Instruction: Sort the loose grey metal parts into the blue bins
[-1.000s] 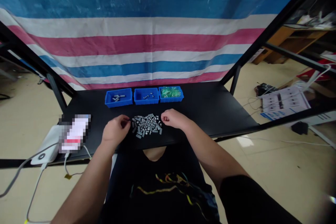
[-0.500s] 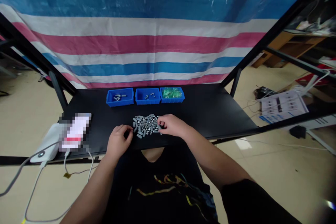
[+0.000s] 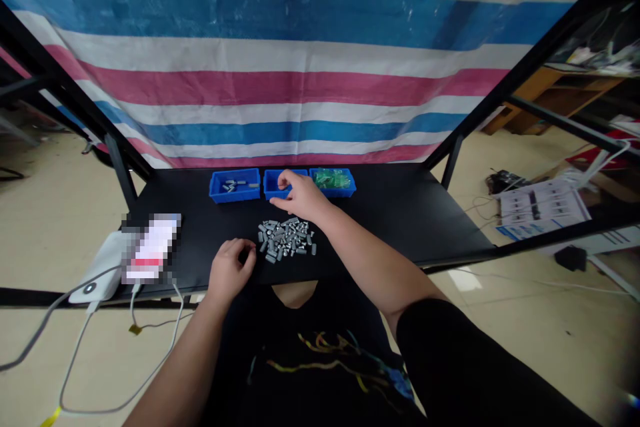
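A loose pile of small grey cylinders and shiny metal screw-like pieces (image 3: 286, 239) lies on the black table. At its left edge rests my left hand (image 3: 232, 268), thumb and forefinger curled together; whatever they pinch, if anything, is too small to make out. My right hand (image 3: 303, 197) hovers at the front of the middle blue bin (image 3: 270, 195), thumb and forefinger apart, with nothing visible between them. In the left blue bin (image 3: 235, 197) are several grey cylinders, one of them (image 3: 254, 185) near its right side. The right blue bin (image 3: 340, 192) holds green plastic packets (image 3: 332, 179).
On the table's left end are a white power bank (image 3: 103, 267) and a phone with a blurred screen (image 3: 153, 247), with cables hanging off the front edge. Behind the bins hangs a striped plastic sheet (image 3: 300, 87) between black frame bars.
My right hand has moved from the pile up and left to the middle bin. A grey cylinder now shows near the left bin's right side. My left hand stays beside the pile.
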`<state>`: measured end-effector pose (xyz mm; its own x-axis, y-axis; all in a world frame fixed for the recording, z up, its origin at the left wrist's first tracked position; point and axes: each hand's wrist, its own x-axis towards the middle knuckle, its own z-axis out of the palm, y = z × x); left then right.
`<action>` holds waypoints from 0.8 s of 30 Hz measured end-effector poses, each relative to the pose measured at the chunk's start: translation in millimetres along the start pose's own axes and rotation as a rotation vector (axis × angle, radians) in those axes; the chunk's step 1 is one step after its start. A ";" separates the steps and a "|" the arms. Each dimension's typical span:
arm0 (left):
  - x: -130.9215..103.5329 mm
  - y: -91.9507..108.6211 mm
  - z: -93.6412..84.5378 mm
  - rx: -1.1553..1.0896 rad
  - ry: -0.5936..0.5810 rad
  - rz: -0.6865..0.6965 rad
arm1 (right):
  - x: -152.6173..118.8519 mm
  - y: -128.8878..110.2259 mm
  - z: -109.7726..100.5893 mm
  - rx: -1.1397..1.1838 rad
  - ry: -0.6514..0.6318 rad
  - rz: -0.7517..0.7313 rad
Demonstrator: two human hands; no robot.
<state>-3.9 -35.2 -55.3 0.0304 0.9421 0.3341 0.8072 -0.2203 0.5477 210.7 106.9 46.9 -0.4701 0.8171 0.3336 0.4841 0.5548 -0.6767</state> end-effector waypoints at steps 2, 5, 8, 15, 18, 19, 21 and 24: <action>-0.3 0.7 -0.4 0.007 -0.006 -0.003 | -9.0 4.1 -3.6 -0.066 0.036 0.015; -0.5 2.2 -0.5 0.037 -0.014 0.011 | -36.7 23.1 -12.8 -0.179 -0.071 0.073; -0.4 3.3 -0.2 0.069 -0.032 0.038 | -65.1 45.7 -17.8 -0.243 -0.249 0.133; 0.5 5.0 -0.2 0.105 -0.025 0.077 | -83.8 65.4 -3.7 -0.304 -0.329 0.181; 0.5 7.1 -1.5 0.092 -0.025 0.081 | -72.1 63.1 -3.0 -0.317 -0.417 0.218; 0.4 7.7 -2.1 0.083 -0.023 0.080 | -66.0 62.3 -3.9 -0.296 -0.412 0.209; 0.1 8.8 -3.4 0.058 -0.022 0.078 | -52.1 61.6 -6.4 -0.224 -0.257 0.165; -0.5 9.6 -5.5 0.025 -0.039 0.087 | -36.6 63.3 -9.4 -0.147 0.165 0.148</action>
<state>0.6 -39.2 -45.9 0.1238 0.9289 0.3491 0.8147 -0.2960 0.4987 265.5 113.6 -1.9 -0.2657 0.8988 0.3486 0.6465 0.4343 -0.6272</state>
